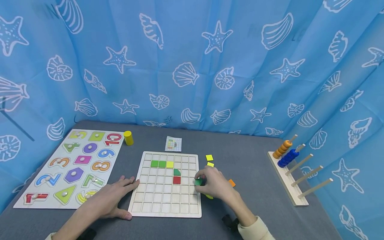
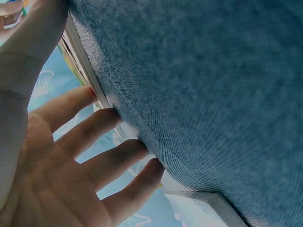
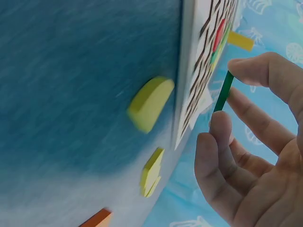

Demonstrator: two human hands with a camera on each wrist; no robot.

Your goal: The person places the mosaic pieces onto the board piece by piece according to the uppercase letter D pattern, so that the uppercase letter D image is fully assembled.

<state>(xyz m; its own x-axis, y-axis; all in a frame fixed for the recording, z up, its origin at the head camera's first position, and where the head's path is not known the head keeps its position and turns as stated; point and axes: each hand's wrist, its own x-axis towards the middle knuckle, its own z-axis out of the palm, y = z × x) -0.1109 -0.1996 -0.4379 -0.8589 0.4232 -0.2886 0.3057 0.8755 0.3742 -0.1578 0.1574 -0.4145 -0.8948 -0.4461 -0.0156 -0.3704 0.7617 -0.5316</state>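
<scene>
My right hand (image 1: 215,182) pinches a thin green tile (image 3: 224,92) between thumb and fingers, above the right edge of a wooden grid board (image 1: 156,200). On the board lie two green squares, a yellow square (image 1: 169,164), a green piece with a curved side (image 1: 177,172) and a red square (image 1: 177,180). My left hand (image 1: 115,196) rests at the board's left edge with fingers spread, its fingertips touching the grey cloth in the left wrist view. A rounded yellow piece (image 3: 150,104) lies beside the board, partly hidden by my right hand in the head view.
Yellow squares (image 1: 209,157) and an orange piece (image 1: 232,183) lie right of the board. A small pattern card (image 1: 173,144) sits behind it. At left are a number puzzle (image 1: 67,196) and a yellow cylinder (image 1: 128,138); a peg stand (image 1: 288,186) with beads stands at right.
</scene>
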